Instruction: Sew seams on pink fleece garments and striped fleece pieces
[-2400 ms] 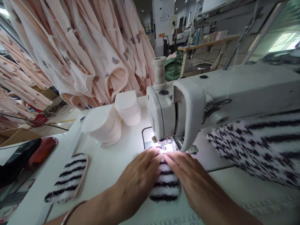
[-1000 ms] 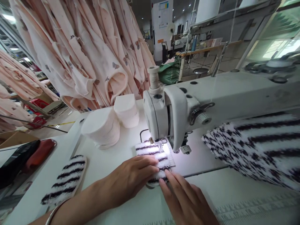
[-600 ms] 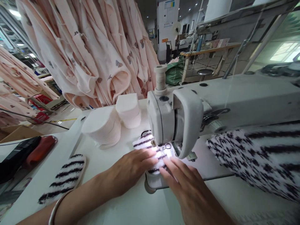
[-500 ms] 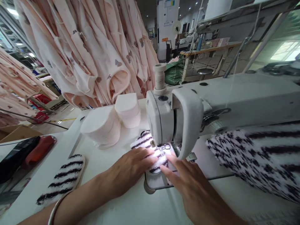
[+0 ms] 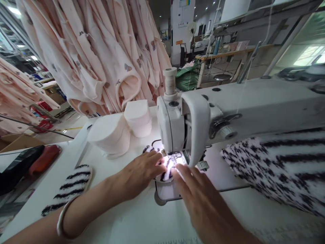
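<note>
A small fuzzy piece with black and white stripes [image 5: 166,171] lies under the presser foot of a white sewing machine [image 5: 193,115], lit by its lamp. My left hand [image 5: 141,171] lies flat on the left part of this piece, fingers stretched toward the needle. My right hand [image 5: 195,193] presses on its near right edge with fingers extended, slightly blurred. Most of the piece is hidden beneath my fingers.
A second striped piece [image 5: 68,186] lies at the left on the white table [image 5: 122,217]. Two stacks of white padded cut-outs [image 5: 111,134] stand behind. Striped fuzzy fabric [image 5: 276,166] is heaped at the right. Pink garments [image 5: 101,51] hang behind; a black and red tool [image 5: 30,164] lies far left.
The striped piece has turned and fed further under the presser foot, so less of it shows. Both hands followed it forward toward the needle.
</note>
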A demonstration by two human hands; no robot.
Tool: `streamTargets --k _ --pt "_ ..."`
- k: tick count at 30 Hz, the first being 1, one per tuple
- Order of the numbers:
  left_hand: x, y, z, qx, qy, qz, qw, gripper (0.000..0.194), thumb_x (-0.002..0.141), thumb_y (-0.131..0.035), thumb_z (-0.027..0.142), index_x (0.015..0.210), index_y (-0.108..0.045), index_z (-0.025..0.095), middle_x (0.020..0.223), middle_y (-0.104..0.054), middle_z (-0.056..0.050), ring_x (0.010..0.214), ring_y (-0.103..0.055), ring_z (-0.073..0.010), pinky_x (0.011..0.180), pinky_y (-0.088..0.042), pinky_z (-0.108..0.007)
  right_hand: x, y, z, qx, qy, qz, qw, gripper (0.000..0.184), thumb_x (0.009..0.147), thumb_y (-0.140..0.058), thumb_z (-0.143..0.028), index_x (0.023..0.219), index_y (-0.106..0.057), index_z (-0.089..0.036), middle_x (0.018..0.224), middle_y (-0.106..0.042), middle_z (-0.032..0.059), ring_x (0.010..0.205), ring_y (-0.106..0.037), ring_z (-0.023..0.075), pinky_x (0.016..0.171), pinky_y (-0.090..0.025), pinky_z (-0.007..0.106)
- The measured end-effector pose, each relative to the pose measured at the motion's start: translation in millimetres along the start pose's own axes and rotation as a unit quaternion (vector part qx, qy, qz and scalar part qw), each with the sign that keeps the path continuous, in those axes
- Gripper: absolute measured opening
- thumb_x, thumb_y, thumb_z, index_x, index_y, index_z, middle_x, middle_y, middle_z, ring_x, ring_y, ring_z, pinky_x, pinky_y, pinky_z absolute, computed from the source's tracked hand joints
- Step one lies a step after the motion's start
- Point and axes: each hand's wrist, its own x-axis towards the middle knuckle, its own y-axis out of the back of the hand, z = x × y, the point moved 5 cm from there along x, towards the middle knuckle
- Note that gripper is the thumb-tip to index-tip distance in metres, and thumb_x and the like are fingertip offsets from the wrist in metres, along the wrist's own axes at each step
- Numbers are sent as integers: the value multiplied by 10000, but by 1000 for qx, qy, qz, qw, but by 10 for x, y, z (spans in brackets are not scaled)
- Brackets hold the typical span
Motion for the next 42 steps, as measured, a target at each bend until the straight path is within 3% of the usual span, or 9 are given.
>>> streamTargets --k 3,7,10,14,18,26,32,38,42 --pt "4 63 -56 -68 -55 -4 996 383 807 -382 -49 1062 -570 166 1072 -601 -84 959 -557 -174 801 -477 -307 -63 -51 -241 -23 -21 -3 1000 503 789 -281 -21 1190 -566 -126 1117 -610 62 1045 -525 218 732 -493 361" --pt "-34 37 -96 -77 -48 -1 996 332 871 -389 32 1120 -553 179 1101 -598 -84 997 -560 -163 832 -471 -292 -155 -94 -237 -32 -63 -24 997 544 784 -269 -2 1233 -531 -160 1173 -587 30 1109 -481 216 781 -466 383" --pt "-58 -16 -49 -47 -18 0 999 299 883 -394 78 1115 -551 184 1045 -595 -78 948 -559 -171 805 -475 -310 -187 -131 -102 -9 -23 -71 997 567 801 -261 -17 1307 -458 -181 1286 -520 1 1162 -441 213 812 -465 380" --pt "-44 -55 34 -7 12 37 999 243 838 -470 121 1058 -557 175 1001 -578 -82 865 -538 -193 741 -489 -341 -127 -116 108 48 -13 -79 996 571 809 -207 -3 1264 -497 -188 1240 -556 8 1114 -480 191 838 -474 376" --pt "-8 -43 67 7 14 70 997 150 809 -519 133 950 -562 160 961 -572 -88 898 -520 -214 766 -490 -357 -51 -58 19 29 44 -40 998 503 794 -261 -4 1203 -543 -87 1213 -577 62 1102 -494 208 809 -498 349" --pt "-113 -15 92 -60 14 6 998 138 879 -453 141 959 -561 169 1009 -565 -82 888 -524 -172 783 -468 -307 -188 -100 -99 -6 20 -57 998 578 761 -302 -27 1287 -493 -171 1268 -528 0 1138 -448 221 787 -497 365" --pt "-158 -167 258 -39 70 108 991 174 845 -472 117 1008 -521 156 1008 -528 -99 888 -474 -206 752 -468 -366 -75 -69 188 92 -51 -104 989 583 810 -277 -25 1282 -495 -288 1185 -546 45 949 -528 189 734 -498 328" --pt "-67 -243 347 16 141 121 982 167 845 -462 142 1001 -519 157 1017 -510 -112 889 -479 -240 719 -491 -435 133 21 327 103 -13 -137 985 520 772 -350 -44 1143 -601 -308 861 -590 43 762 -537 169 582 -443 251" --pt "-57 -166 367 -36 83 121 989 174 867 -449 114 1016 -528 154 1096 -542 -104 996 -509 -217 832 -495 -399 39 -12 360 113 -40 -146 982 558 752 -331 0 1137 -583 -317 893 -554 32 743 -503 153 569 -413 238"
